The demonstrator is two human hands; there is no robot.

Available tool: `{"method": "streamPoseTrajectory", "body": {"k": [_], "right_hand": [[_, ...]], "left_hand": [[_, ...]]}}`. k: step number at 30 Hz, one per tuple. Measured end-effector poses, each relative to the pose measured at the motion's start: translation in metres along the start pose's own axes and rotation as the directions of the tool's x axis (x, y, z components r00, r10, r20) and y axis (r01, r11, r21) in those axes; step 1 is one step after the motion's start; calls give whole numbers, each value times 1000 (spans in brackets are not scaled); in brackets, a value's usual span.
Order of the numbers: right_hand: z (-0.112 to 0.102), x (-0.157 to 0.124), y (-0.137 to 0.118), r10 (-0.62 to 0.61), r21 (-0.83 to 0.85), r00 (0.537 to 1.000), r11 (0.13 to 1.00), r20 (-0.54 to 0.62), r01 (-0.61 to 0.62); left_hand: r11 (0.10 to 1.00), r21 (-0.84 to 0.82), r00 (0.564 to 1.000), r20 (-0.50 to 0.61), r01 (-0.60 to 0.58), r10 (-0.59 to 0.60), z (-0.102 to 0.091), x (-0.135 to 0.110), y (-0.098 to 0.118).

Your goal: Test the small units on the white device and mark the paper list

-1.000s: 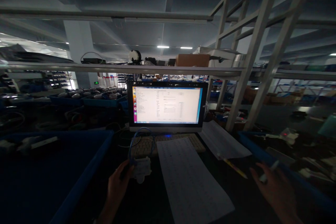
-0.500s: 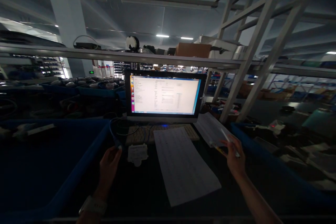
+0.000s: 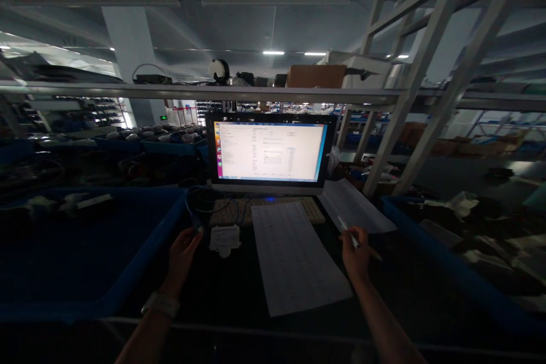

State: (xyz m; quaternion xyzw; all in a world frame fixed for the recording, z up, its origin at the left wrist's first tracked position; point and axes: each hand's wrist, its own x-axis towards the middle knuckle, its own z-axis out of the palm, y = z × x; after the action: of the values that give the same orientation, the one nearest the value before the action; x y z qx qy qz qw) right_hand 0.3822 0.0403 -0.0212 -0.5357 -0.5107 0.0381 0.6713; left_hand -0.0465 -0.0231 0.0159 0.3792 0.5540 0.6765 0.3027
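My left hand (image 3: pixel 182 251) pinches the plug end of a blue cable (image 3: pixel 194 219), left of the keyboard (image 3: pixel 222 214). Just right of that hand lies a small white plastic box (image 3: pixel 224 239) with tabs on its edge. My right hand (image 3: pixel 356 253) grips a white pen (image 3: pixel 354 240), pointing up and left over the dark table. A long printed sheet (image 3: pixel 298 261) lies between my hands, partly over the keyboard. Behind the right hand is a second sheet (image 3: pixel 356 205). A thin, light-coloured stick-like thing (image 3: pixel 375 254) shows beside the right hand, too dim to name.
A lit monitor (image 3: pixel 271 151) stands behind the keyboard under a shelf (image 3: pixel 256 92). A blue bin (image 3: pixel 147 264) with a few white parts is on the left. Another blue bin (image 3: pixel 409 227) with mixed parts stands on the right. Metal posts (image 3: pixel 396 142) rise at right.
My right hand has moved left with the pen, towards the long sheet. The stick-like thing now shows right of that hand. My left hand keeps its hold on the cable; the view has shifted slightly.
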Motion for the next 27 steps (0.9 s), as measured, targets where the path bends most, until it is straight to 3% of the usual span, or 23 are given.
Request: {"method": "streamPoseTrajectory", "body": {"k": [7, 11, 17, 19, 22, 24, 27], "right_hand": [[12, 2, -8, -122, 73, 985, 991, 120, 114], [17, 0, -6, 37, 178, 983, 982, 179, -69], [16, -2, -7, 160, 203, 959, 957, 236, -209], [13, -2, -11, 289, 292, 923, 887, 256, -358], [7, 1, -20, 476, 500, 816, 646, 327, -577], [4, 3, -27, 525, 585, 773, 519, 357, -623], [0, 6, -36, 558, 615, 744, 454, 367, -645]], "left_hand": [[996, 82, 1000, -6, -16, 16, -1, 1, -1], [994, 108, 1000, 3, -6, 5, -1, 2, -3], [988, 151, 1000, 1, 8, -8, 1, 2, -1], [987, 163, 1000, 2, 8, -9, 1, 2, 0], [982, 191, 1000, -29, 12, -7, 1, 3, -1], [980, 200, 999, -47, 6, 3, 0, 4, -3], [980, 198, 999, -50, -6, 16, 0, 4, -6]]}}
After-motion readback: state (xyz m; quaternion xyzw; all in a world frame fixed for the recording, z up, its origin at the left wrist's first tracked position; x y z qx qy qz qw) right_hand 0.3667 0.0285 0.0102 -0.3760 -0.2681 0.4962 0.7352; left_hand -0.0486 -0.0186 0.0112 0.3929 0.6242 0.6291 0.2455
